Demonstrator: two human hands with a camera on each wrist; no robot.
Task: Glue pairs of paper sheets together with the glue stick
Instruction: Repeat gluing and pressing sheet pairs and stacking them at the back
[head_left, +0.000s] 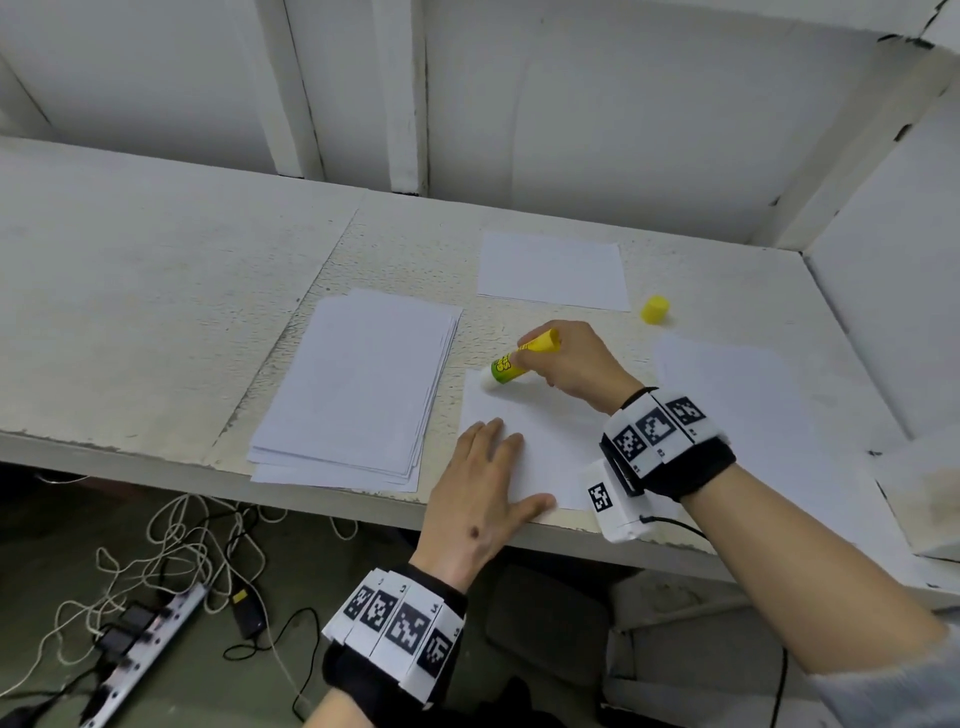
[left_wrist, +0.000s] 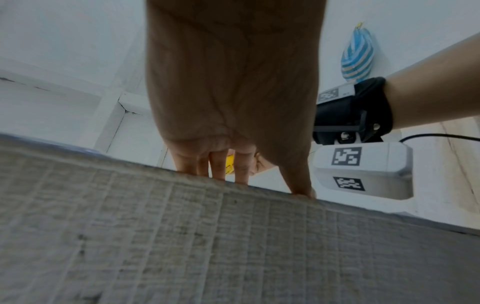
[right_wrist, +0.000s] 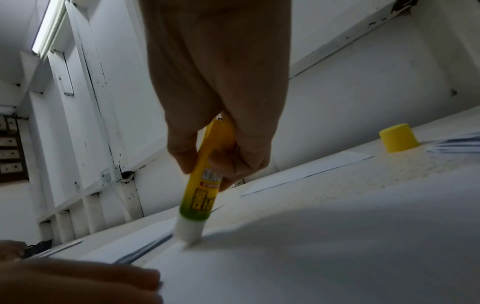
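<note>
White and rough, the worktable (head_left: 156, 291) runs along a painted white wall, and I take the sheet (head_left: 545, 452) under my hands as my landmark. It lies flat at the table's near edge. My left hand (head_left: 480, 499) rests on the sheet's near-left part with fingers straight and spread, palm down, the thumb out along the near edge; from the left wrist view the fingertips (left_wrist: 241, 176) reach over the table's rim. My right hand (head_left: 576, 364) is over the sheet's far edge, fingers and thumb curled round the yellow barrel of the glue stick (head_left: 511, 364). The stick is uncapped and tilted, its white glue end down toward the sheet's far-left corner; in the right wrist view the tip (right_wrist: 188, 236) touches the paper there, though motion blur softens it.

Left of the sheet, just beside it, sits a stack of paper (head_left: 358, 384), its edges slightly fanned. Beyond the sheet's far edge, well apart, lies a single sheet (head_left: 553, 270) turned crosswise. To the right of that one, beyond the sheet's far-right corner, the yellow cap (head_left: 654, 310) stands on the table. Right of my landmark, more paper (head_left: 727, 395) lies flat, partly hidden by my right wrist band. Below the table's near edge, cables and a power strip (head_left: 150, 654) lie on the floor.
</note>
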